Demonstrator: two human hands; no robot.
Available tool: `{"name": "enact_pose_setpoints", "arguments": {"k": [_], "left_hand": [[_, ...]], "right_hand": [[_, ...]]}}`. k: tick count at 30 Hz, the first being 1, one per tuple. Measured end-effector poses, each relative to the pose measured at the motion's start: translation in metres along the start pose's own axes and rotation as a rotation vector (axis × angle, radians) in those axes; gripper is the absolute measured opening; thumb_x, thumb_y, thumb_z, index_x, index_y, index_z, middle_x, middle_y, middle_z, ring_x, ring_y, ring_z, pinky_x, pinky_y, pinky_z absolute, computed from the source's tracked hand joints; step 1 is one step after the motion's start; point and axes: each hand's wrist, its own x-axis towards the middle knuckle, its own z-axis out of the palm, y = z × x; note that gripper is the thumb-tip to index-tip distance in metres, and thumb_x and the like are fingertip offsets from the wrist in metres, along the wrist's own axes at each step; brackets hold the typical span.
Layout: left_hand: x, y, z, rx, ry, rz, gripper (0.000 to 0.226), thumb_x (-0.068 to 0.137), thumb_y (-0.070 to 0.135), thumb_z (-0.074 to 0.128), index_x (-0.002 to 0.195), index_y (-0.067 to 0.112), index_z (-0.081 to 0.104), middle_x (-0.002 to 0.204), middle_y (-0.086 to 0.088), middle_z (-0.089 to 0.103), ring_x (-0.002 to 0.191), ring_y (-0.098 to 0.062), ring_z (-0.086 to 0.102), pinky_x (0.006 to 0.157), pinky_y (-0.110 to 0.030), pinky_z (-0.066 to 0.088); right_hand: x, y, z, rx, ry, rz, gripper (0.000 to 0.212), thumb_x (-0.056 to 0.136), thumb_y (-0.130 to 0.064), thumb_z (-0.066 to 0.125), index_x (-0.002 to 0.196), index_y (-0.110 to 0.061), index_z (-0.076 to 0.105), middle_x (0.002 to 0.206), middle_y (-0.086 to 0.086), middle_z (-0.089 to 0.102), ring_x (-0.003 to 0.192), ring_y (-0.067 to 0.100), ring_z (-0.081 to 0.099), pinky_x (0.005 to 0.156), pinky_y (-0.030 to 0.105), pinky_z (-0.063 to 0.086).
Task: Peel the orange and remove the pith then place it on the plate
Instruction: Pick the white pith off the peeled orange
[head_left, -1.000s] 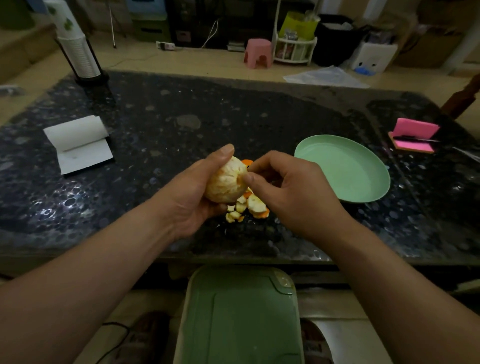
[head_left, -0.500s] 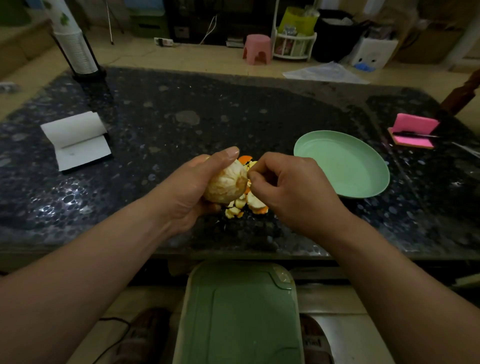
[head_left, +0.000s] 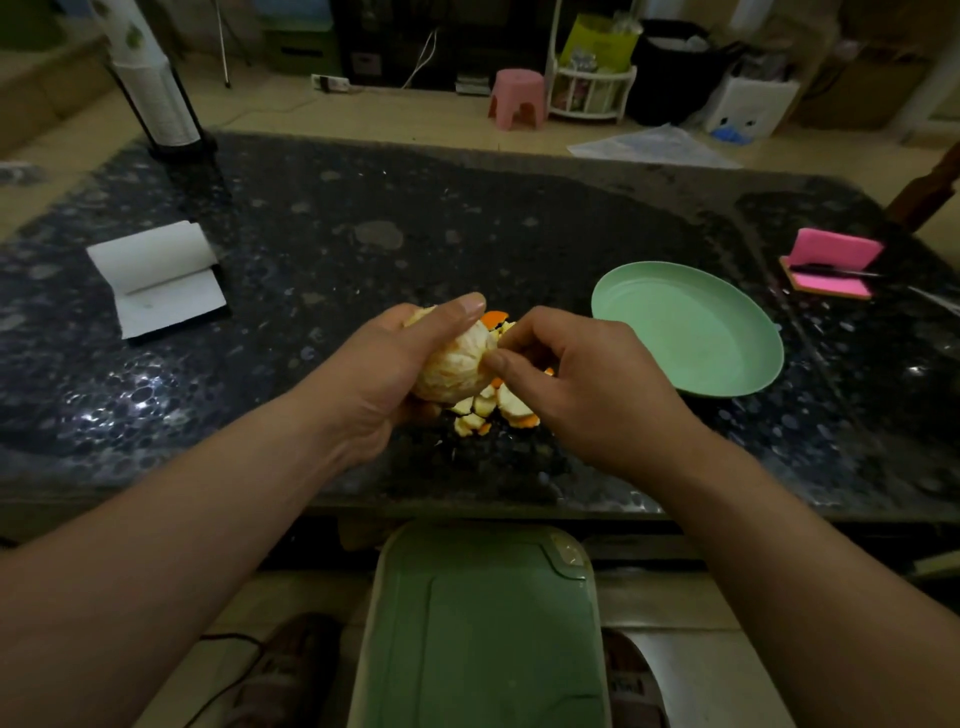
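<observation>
My left hand (head_left: 384, 374) grips a peeled orange (head_left: 452, 366), pale with white pith, just above the dark table. Its thumb lies over the top of the fruit. My right hand (head_left: 576, 384) is curled against the orange's right side, its thumb and fingertips pinching at the pith there. Several pieces of orange peel (head_left: 493, 408) lie on the table right under and behind the fruit. A light green plate (head_left: 727, 374) sits on the table to the right of my right hand, with nothing on it.
The dark speckled table (head_left: 363, 260) holds an open white notepad (head_left: 156, 280) at the left, a pink notepad with a pen (head_left: 831, 265) at the far right and a stack of paper cups (head_left: 156, 98) at the back left. A green lidded bin (head_left: 483, 634) stands below the front edge.
The orange has been turned a little in my left hand, and my right fingers have shifted their pinch on its right side. Both hands stay over the peel pile.
</observation>
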Motion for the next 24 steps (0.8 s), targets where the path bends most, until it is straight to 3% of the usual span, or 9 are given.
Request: {"name": "enact_pose_setpoints", "arguments": {"k": [6,10,16,21,24], "left_hand": [[0.003,-0.001,-0.002,0.03,0.007,-0.003,0.074,0.066,0.072,0.084,0.116,0.02,0.068,0.099,-0.003,0.08,0.089,-0.02,0.074,0.073,-0.037,0.052],[0.004,-0.004,-0.001,0.04,0.032,-0.01,0.07,0.071,0.072,0.079,0.118,0.02,0.069,0.101,-0.003,0.08,0.091,-0.02,0.075,0.069,-0.035,0.054],[-0.001,-0.004,0.005,0.072,0.095,-0.015,0.063,0.081,0.07,0.076,0.12,0.022,0.068,0.103,-0.002,0.079,0.089,-0.018,0.074,0.061,-0.031,0.052],[-0.004,-0.001,0.005,0.04,0.023,-0.026,0.066,0.078,0.069,0.077,0.118,0.018,0.069,0.094,-0.003,0.078,0.081,-0.017,0.071,0.06,-0.031,0.051],[-0.006,0.002,0.003,0.004,-0.021,-0.042,0.06,0.087,0.061,0.075,0.127,0.016,0.07,0.109,-0.008,0.08,0.091,-0.023,0.072,0.077,-0.039,0.053]], "right_hand": [[0.0,0.002,0.0,-0.074,-0.013,-0.023,0.015,0.105,-0.041,0.062,0.099,-0.029,0.071,0.071,-0.014,0.064,0.067,0.006,0.06,0.056,0.031,0.043],[-0.003,-0.002,0.004,-0.246,0.09,-0.143,0.015,0.103,-0.04,0.06,0.103,-0.028,0.069,0.083,-0.009,0.071,0.071,0.012,0.064,0.06,0.035,0.051],[0.0,-0.011,0.014,-0.441,0.218,-0.24,0.014,0.092,-0.024,0.063,0.081,-0.017,0.058,0.063,-0.003,0.055,0.051,0.022,0.049,0.045,0.031,0.033],[0.001,-0.006,0.009,-0.294,0.213,-0.133,0.014,0.092,-0.025,0.066,0.081,-0.023,0.058,0.062,-0.008,0.054,0.054,0.015,0.05,0.049,0.031,0.037],[0.002,0.001,0.004,-0.002,0.139,-0.006,0.011,0.094,-0.025,0.069,0.083,-0.026,0.065,0.066,-0.007,0.063,0.06,0.011,0.058,0.055,0.032,0.047]]}}
